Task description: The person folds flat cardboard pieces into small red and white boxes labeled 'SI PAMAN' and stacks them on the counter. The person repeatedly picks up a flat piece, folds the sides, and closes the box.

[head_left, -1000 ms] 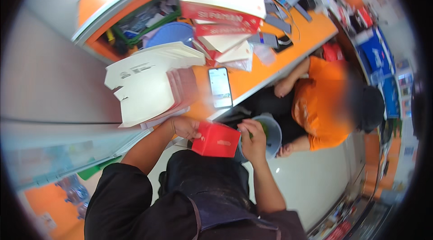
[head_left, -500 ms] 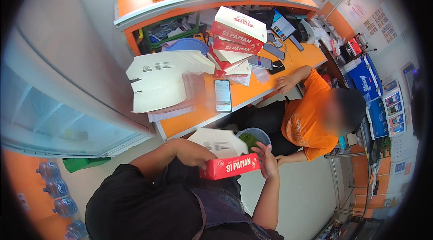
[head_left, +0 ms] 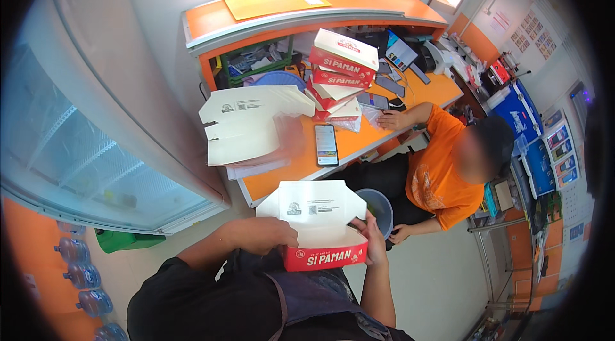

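Note:
In front of my body I hold a red-and-white cardboard food box (head_left: 325,258), its white lid (head_left: 314,203) raised and leaning away from me. My left hand (head_left: 266,236) is closed on the box's left side, fingers bent over the edge. On the opposite side my right hand (head_left: 373,242) grips the right wall near the corner, thumb towards the inside. Part of the box's inside shows white; its floor is largely hidden by the front wall.
An orange table (head_left: 291,174) holds flat unfolded box sheets (head_left: 246,120), a phone (head_left: 326,146) and a stack of folded boxes (head_left: 343,65). A seated co-worker in an orange shirt (head_left: 442,178) is at the right, beside a grey-blue bucket (head_left: 379,210). A glass-door fridge (head_left: 96,142) stands left.
My right hand has gone from spread fingers to a grip on the box's right side. The lid now stands more fully in view. The co-worker's far hand has moved to the clear plastic on the table.

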The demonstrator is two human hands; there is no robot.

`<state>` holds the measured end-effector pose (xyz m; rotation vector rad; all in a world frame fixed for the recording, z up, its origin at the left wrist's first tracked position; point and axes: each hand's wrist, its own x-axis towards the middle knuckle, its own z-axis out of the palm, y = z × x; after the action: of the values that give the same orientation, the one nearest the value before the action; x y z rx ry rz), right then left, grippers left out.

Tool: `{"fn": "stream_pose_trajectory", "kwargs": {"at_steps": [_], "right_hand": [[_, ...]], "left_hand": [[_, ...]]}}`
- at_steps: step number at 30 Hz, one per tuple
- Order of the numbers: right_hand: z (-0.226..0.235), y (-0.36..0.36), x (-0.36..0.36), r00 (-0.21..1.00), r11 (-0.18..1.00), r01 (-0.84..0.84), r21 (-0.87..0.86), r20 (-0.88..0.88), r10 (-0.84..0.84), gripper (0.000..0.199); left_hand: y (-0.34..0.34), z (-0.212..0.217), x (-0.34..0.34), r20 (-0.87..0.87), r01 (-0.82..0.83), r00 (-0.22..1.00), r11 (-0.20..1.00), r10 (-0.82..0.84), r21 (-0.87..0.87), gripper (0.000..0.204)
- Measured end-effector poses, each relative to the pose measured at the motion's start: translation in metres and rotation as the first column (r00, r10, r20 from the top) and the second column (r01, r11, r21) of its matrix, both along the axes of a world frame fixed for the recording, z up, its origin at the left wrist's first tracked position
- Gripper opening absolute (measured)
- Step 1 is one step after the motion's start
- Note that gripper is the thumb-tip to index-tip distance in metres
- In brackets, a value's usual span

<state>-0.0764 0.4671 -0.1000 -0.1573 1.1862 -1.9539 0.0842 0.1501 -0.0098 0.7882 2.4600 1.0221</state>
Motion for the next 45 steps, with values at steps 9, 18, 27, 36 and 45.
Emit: {"fn": "stream_pose_trajectory", "kwargs": {"at_steps": [9, 18, 27, 36, 45], "right_hand": [[0.002, -0.002, 0.016, 0.975, 0.944, 0.161, -0.290, 0.195, -0.106, 0.059], [0.045, -0.037, 0.021, 0.989, 0.989, -0.147, -0.009, -0.019, 0.147, 0.047], [0.027, -0.037, 0.027, 0.942, 0.937, 0.316, 0.145, 0.072, -0.329, 0.041], [0.018, -0.049, 0.037, 0.930, 0.935, 0.297, 0.196, -0.280, -0.237, 0.061], [0.053, -0.073, 0.038, 0.975, 0.978, 0.176, 0.109, -0.158, -0.158, 0.066]], "left_hand": [[-0.017, -0.011, 0.009, 0.106, 0.044, 0.992, 0.987, -0.061, 0.154, 0.039], [-0.036, -0.011, 0.004, 0.084, 0.096, 0.989, 0.967, -0.118, 0.235, 0.037], [-0.011, -0.042, -0.019, 0.151, -0.707, 0.489, 0.288, 0.859, 0.646, 0.046], [-0.010, -0.031, -0.028, 0.603, -0.669, 0.742, 0.268, 0.292, 0.693, 0.053], [-0.023, -0.038, -0.046, 0.608, -0.733, 0.679, 0.344, 0.411, 0.587, 0.065]]}}
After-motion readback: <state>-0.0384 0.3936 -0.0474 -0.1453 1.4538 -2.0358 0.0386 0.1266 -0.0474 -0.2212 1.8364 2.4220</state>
